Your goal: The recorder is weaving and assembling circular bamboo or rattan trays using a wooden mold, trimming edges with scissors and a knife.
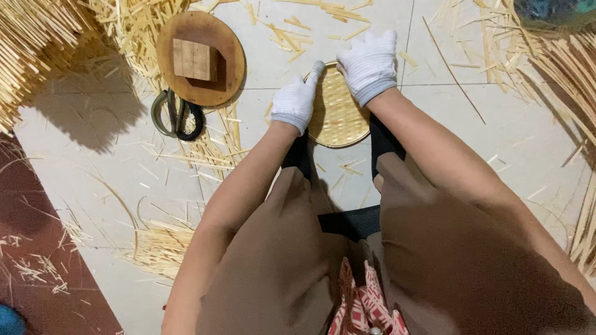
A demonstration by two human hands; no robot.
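A small round woven bamboo tray (338, 118) lies on the tiled floor in front of my knees. My left hand (296, 99), in a white glove, grips its left rim with the index finger stretched up along the edge. My right hand (369, 63), also gloved in white, presses down on the tray's upper right rim, covering that part of the weave.
A round wooden board (217, 77) with a small wooden block (192, 59) on it lies to the left. Large scissors (177, 116) rest just below it. Bamboo strips lie scattered on the floor, with thick bundles at the far left (31, 49) and right (571, 68).
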